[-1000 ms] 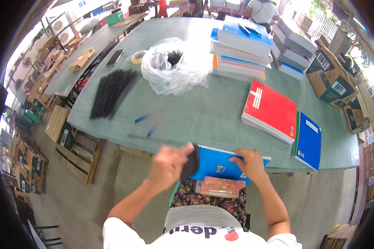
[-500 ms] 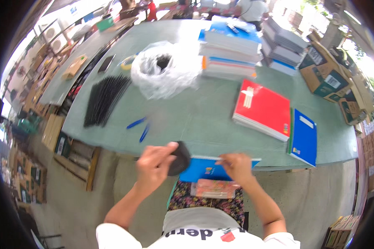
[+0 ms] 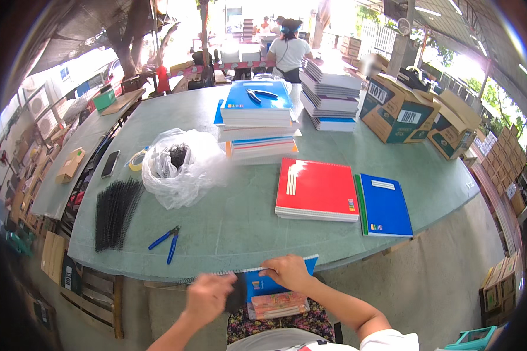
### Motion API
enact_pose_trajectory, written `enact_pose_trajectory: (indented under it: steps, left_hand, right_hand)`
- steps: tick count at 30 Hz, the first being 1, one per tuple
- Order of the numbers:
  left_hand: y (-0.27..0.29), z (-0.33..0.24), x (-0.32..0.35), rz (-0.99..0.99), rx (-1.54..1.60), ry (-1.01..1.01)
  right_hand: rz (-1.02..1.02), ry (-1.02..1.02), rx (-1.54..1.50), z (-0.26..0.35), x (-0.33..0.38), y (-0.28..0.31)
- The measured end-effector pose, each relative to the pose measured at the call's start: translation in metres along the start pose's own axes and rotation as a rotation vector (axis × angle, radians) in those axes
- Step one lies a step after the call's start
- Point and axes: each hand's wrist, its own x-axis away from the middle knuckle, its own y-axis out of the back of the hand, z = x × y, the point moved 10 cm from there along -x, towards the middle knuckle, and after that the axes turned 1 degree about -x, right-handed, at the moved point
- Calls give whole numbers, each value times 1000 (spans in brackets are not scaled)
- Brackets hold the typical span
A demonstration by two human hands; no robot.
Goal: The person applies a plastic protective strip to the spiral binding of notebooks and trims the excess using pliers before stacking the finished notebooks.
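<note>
head view: the right hand point(image 3: 290, 274) grasps the upper edge of a blue notebook point(image 3: 263, 285) at the table's point(image 3: 240, 240) near edge, fingers folded over it. the left hand point(image 3: 208, 295) is blurred beside a black pad point(image 3: 236, 293) at the notebook's left end; whether its fingers are clenched on anything, i cannot tell. a coil point(image 3: 219, 274) runs left from there along the near edge. a pink packet point(image 3: 278, 305) lies against the notebook, over the lap. pliers point(image 3: 173, 248) lie near the near edge, handles spread; loose coils point(image 3: 117, 213) lie by the left edge. red notebooks point(image 3: 319, 187) sit just beside a green-spined notebook point(image 3: 386, 205) toward the right edge.
</note>
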Motion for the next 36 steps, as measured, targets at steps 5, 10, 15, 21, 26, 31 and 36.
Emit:
enact_pose_trajectory:
  steps: [5, 10, 15, 21, 26, 31, 36]
  left_hand:
    - [-45, 30, 10, 263, 22, 220]
    - [21, 28, -15, -238, 127, 338]
    - [-25, 27, -20, 155, 87, 229]
    - [-67, 22, -8, 319, 75, 164]
    - [-3, 39, -31, -215, 179, 364]
    - [-25, 19, -43, 45, 167, 190]
    - [-77, 5, -17, 297, 57, 93]
  right_hand:
    - [-49, -13, -42, 0, -5, -1]
    - [25, -54, -92, 4, 3, 4]
    - [66, -170, -123, -24, 13, 38]
    - [-52, -618, -939, -111, 72, 19]
    - [-189, -636, -1213, -110, 84, -1]
    - [-234, -633, -1178, -115, 90, 4]
    - [-285, -788, -1089, -123, 93, -1]
